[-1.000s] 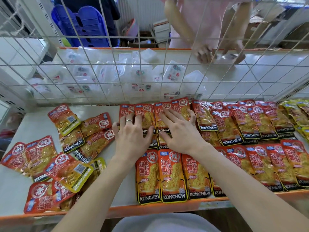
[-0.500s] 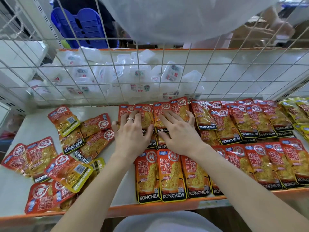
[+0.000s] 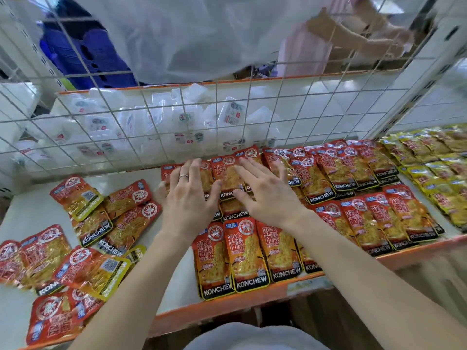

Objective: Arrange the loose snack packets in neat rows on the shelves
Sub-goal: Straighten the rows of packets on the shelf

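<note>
Head: packets (image 3: 227,174) under flat fingers (image 3: 195,170).

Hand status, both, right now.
Left hand: open, fingers flat on the back-row red packets.
Right hand: open, fingers spread flat on the same row.

The left hand (image 3: 188,198) and right hand (image 3: 270,198) hide parts of the back-row packets (image 3: 227,173). At the shelf's (image 3: 27,218) left edge, loose packets (image 3: 10,258) are cut off. Print on the white packs (image 3: 182,117) is unreadably blurred.
</note>
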`<state>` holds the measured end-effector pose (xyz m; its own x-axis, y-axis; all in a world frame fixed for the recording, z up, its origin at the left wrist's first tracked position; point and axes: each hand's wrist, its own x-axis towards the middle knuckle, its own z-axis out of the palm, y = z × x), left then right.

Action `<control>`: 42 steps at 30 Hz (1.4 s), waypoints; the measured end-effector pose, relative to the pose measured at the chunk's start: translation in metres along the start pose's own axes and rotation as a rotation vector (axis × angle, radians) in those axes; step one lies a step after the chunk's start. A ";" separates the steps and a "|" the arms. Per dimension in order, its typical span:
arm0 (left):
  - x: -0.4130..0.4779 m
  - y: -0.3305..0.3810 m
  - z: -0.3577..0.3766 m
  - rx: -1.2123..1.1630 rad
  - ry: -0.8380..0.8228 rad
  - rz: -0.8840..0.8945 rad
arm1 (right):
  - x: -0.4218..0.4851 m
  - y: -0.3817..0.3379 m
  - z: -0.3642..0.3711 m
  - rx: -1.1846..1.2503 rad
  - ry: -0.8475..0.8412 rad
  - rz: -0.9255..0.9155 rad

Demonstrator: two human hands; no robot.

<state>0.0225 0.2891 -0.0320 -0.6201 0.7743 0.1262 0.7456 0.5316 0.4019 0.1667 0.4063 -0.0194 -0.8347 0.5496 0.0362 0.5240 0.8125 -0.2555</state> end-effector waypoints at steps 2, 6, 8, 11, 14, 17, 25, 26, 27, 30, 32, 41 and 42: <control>0.000 0.008 -0.003 0.012 -0.003 0.056 | -0.009 0.003 -0.008 -0.002 0.017 0.027; 0.003 0.038 -0.006 0.027 -0.041 0.214 | -0.036 0.013 -0.031 -0.014 0.062 0.119; 0.004 0.059 -0.007 0.012 -0.061 0.307 | -0.053 0.021 -0.048 -0.012 0.096 0.179; 0.006 0.095 -0.007 -0.021 -0.101 0.435 | -0.082 0.037 -0.072 -0.022 0.161 0.275; 0.002 0.133 -0.005 -0.049 -0.115 0.556 | -0.114 0.056 -0.091 -0.052 0.195 0.376; -0.007 0.169 -0.001 -0.065 -0.148 0.665 | -0.146 0.074 -0.106 -0.072 0.226 0.444; -0.043 0.246 0.006 -0.041 -0.172 0.786 | -0.212 0.121 -0.140 -0.076 0.327 0.511; -0.046 0.254 0.008 -0.035 -0.173 0.788 | -0.218 0.128 -0.143 -0.072 0.330 0.510; -0.049 0.263 0.010 -0.028 -0.180 0.786 | -0.225 0.136 -0.146 -0.068 0.327 0.515; -0.061 0.292 0.019 -0.018 -0.175 0.780 | -0.249 0.163 -0.153 -0.069 0.332 0.520; -0.072 0.316 0.026 -0.024 -0.153 0.781 | -0.268 0.188 -0.156 -0.064 0.343 0.513; -0.135 0.441 0.075 -0.013 -0.149 0.747 | -0.369 0.293 -0.180 -0.028 0.321 0.560; -0.141 0.454 0.081 -0.008 -0.148 0.745 | -0.381 0.304 -0.183 -0.040 0.320 0.565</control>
<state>0.4680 0.4488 0.0590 0.0867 0.9658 0.2446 0.9523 -0.1524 0.2645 0.6752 0.4795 0.0662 -0.3398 0.9202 0.1945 0.8784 0.3844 -0.2839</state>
